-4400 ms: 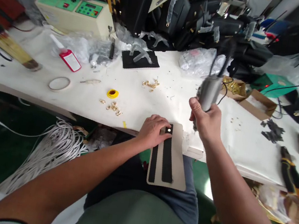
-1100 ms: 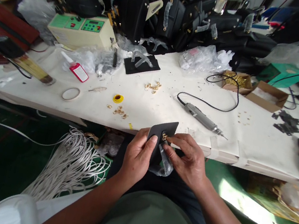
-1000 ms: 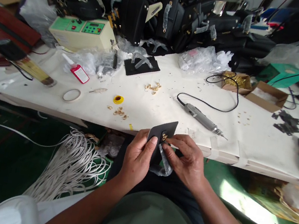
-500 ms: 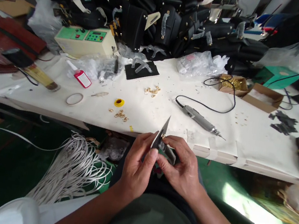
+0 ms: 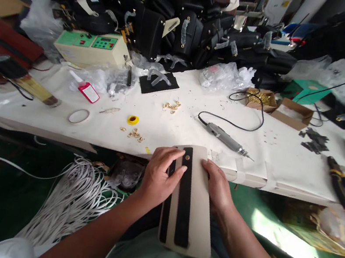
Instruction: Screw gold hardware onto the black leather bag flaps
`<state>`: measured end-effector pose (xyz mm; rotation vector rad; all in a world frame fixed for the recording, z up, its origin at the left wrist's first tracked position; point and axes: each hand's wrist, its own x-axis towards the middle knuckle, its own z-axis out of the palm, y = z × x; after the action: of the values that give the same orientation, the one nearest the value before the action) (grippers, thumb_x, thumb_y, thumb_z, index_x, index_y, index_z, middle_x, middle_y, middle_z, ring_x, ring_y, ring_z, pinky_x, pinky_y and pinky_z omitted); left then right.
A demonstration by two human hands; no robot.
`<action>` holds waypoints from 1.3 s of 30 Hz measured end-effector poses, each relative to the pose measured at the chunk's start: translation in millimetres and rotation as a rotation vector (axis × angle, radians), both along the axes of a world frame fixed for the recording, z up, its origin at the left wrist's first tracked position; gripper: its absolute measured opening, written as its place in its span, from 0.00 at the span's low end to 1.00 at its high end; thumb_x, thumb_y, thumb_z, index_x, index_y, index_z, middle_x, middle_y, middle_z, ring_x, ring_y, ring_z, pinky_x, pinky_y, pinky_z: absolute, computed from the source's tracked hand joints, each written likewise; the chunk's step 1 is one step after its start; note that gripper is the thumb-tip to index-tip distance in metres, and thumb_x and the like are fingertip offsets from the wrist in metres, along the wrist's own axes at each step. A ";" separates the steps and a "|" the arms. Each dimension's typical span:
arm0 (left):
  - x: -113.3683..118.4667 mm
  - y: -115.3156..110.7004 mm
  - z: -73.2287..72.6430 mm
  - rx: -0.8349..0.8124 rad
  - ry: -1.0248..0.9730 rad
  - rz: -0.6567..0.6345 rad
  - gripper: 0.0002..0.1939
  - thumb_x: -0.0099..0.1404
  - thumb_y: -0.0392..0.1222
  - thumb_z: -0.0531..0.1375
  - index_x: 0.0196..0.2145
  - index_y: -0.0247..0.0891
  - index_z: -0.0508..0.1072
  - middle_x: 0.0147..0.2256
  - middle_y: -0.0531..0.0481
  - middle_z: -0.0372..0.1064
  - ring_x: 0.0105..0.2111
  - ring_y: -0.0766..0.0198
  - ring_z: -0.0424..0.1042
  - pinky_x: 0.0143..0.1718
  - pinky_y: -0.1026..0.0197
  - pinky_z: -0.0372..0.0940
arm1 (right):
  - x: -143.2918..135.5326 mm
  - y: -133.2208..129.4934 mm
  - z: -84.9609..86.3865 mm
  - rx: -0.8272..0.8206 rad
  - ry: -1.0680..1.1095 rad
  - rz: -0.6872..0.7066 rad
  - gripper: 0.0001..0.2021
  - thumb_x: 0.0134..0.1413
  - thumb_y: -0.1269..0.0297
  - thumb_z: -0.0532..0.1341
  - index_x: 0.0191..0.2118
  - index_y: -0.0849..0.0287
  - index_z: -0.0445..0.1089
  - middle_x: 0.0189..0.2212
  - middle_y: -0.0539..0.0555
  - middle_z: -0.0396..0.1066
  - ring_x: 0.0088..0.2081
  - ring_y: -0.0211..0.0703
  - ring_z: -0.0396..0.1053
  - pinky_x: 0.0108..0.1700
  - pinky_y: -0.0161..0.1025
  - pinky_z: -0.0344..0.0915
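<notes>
The beige panel (image 5: 201, 214) bears two black strips (image 5: 184, 206).

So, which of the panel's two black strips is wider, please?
The right-hand strip, bearing the round stud near its top; the left-hand strip is visibly narrower.

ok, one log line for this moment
left hand: holding beige panel | right hand: at its right edge | corded tool: lying on table

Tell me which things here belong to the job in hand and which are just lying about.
Job in hand:
beige panel with black strips, touched by left hand and right hand
probably the grey power tool
possibly the gold fittings

Apparently lying about:
red bottle
yellow roll
pliers
</notes>
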<state>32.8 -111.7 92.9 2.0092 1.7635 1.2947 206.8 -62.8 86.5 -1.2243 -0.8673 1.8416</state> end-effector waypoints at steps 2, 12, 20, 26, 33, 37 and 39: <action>-4.4 9.7 -10.8 -0.012 0.051 -0.020 0.17 0.70 0.38 0.65 0.56 0.43 0.73 0.53 0.43 0.75 0.55 0.53 0.72 0.59 0.46 0.70 | -4.1 1.6 -11.1 -0.060 0.063 0.008 0.20 0.60 0.47 0.66 0.47 0.57 0.78 0.32 0.55 0.81 0.29 0.51 0.76 0.29 0.43 0.72; -12.3 44.2 -56.6 -0.101 0.114 -0.143 0.15 0.70 0.39 0.65 0.54 0.40 0.74 0.55 0.41 0.73 0.57 0.51 0.70 0.61 0.45 0.68 | -8.9 6.5 -48.4 -0.008 -0.098 -0.098 0.23 0.60 0.40 0.65 0.46 0.56 0.78 0.34 0.55 0.82 0.31 0.53 0.78 0.31 0.45 0.73; -9.0 57.7 -65.1 -0.162 0.224 -0.156 0.18 0.67 0.40 0.68 0.53 0.42 0.75 0.56 0.42 0.75 0.58 0.47 0.70 0.60 0.41 0.66 | 7.3 5.4 -38.1 0.250 -0.547 0.004 0.23 0.64 0.43 0.61 0.51 0.57 0.78 0.35 0.53 0.82 0.37 0.53 0.78 0.39 0.44 0.72; -7.4 67.0 -65.4 -0.149 0.225 -0.161 0.17 0.64 0.41 0.71 0.50 0.42 0.78 0.53 0.44 0.77 0.57 0.47 0.71 0.59 0.42 0.67 | 50.2 25.9 -39.7 0.577 -0.868 -0.137 0.18 0.63 0.47 0.65 0.49 0.55 0.79 0.41 0.57 0.82 0.38 0.52 0.79 0.42 0.49 0.75; -4.2 72.0 -66.2 -0.206 0.190 -0.117 0.17 0.63 0.43 0.72 0.50 0.44 0.80 0.52 0.45 0.78 0.55 0.48 0.73 0.58 0.42 0.68 | 59.5 139.6 -27.5 0.869 -1.414 0.108 0.22 0.61 0.51 0.65 0.57 0.56 0.76 0.55 0.64 0.75 0.53 0.62 0.72 0.53 0.55 0.69; -4.2 68.3 -67.2 -0.207 0.161 -0.121 0.16 0.65 0.44 0.71 0.51 0.43 0.81 0.53 0.45 0.78 0.56 0.49 0.72 0.60 0.42 0.67 | 59.4 166.0 -39.7 0.783 -1.510 0.299 0.23 0.62 0.48 0.63 0.58 0.53 0.75 0.54 0.61 0.75 0.52 0.59 0.73 0.45 0.49 0.68; -5.0 67.2 -67.6 -0.210 0.149 -0.128 0.16 0.66 0.43 0.70 0.51 0.43 0.80 0.55 0.45 0.78 0.58 0.49 0.72 0.61 0.42 0.66 | 64.1 169.4 -44.6 0.799 -1.491 0.309 0.21 0.63 0.49 0.62 0.57 0.52 0.76 0.53 0.61 0.75 0.52 0.59 0.73 0.44 0.48 0.67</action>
<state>27.8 -44.5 25.3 2.1039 1.7181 0.9036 270.9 106.6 42.0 -1.8027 -2.3311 0.2579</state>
